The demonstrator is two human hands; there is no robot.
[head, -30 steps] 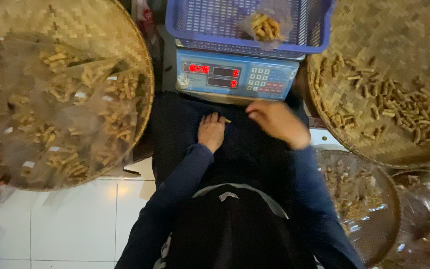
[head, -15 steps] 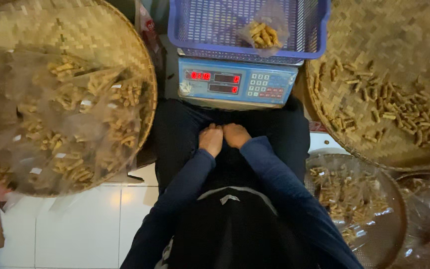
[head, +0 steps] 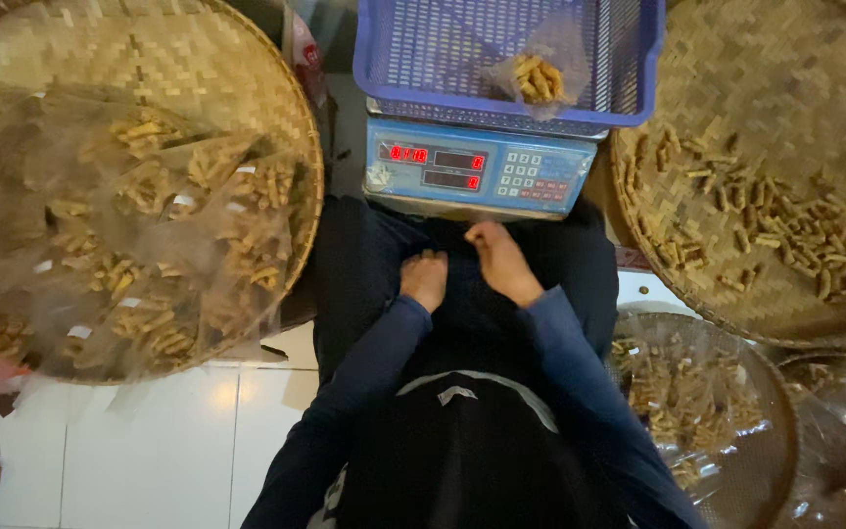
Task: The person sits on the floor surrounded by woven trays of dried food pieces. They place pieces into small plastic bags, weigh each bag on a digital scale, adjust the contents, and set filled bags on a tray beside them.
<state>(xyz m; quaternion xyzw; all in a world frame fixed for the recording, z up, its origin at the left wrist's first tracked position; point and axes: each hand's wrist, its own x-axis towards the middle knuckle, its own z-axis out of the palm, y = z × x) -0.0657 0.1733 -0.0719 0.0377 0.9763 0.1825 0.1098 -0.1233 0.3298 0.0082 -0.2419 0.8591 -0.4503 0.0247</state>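
Note:
My left hand [head: 424, 278] rests on my lap with the fingers curled, holding nothing. Beside it, my right hand [head: 501, 260] lies on the dark trousers, slightly raised toward the scale, with nothing visible in it. Just ahead sits a blue digital scale [head: 477, 171] with red digits lit. On the scale stands a blue plastic basket [head: 629, 69]; inside it lies a clear bag of tan snack sticks [head: 538, 76].
A big woven tray [head: 149, 59] at left is heaped with clear bags of snack sticks. Another woven tray [head: 785, 78] at right holds loose sticks. A round tray [head: 707, 411] with plastic and more sticks lies lower right. White tiled floor [head: 149, 441] shows lower left.
My right hand pulled back from beside the scale to my lap next to the left hand, then lifted slightly forward. The view shifted a little.

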